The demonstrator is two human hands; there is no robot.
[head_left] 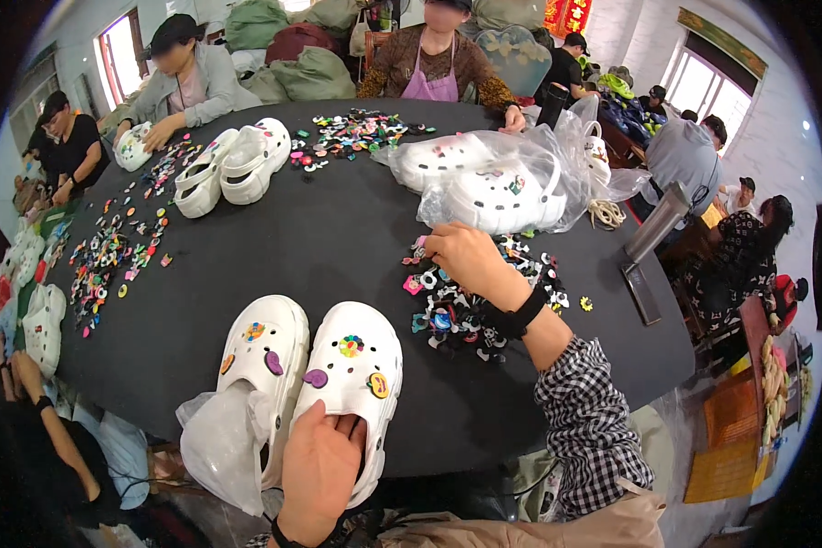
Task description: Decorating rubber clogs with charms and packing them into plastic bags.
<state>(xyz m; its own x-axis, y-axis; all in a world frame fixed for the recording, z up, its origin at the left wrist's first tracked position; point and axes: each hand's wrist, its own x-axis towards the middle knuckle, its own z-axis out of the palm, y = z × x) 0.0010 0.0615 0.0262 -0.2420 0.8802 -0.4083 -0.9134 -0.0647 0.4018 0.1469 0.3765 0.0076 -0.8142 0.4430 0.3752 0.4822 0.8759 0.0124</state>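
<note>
My left hand (322, 470) grips the heel opening of a white foam clog (361, 338), its fingers tucked inside. Colourful shoe charms sit in this clog's holes: a rainbow flower, a purple piece and a yellow one. Close on its left lies the matching clog (269, 324), also with charms, and crumpled clear plastic (224, 443) fills its opening. My right hand (477, 263) reaches over a heap of mixed shoe charms (447, 315). Its fingers are pinched together at the heap's far left edge, with a pink charm (420, 243) at the fingertips.
White clogs in clear plastic bags (507, 196) lie beyond my right hand. A metal stand (653, 242) rises at the right of the black table (247, 260). Another clog pair (242, 164) and more charm piles (110, 260) lie farther off. Several people work around the table.
</note>
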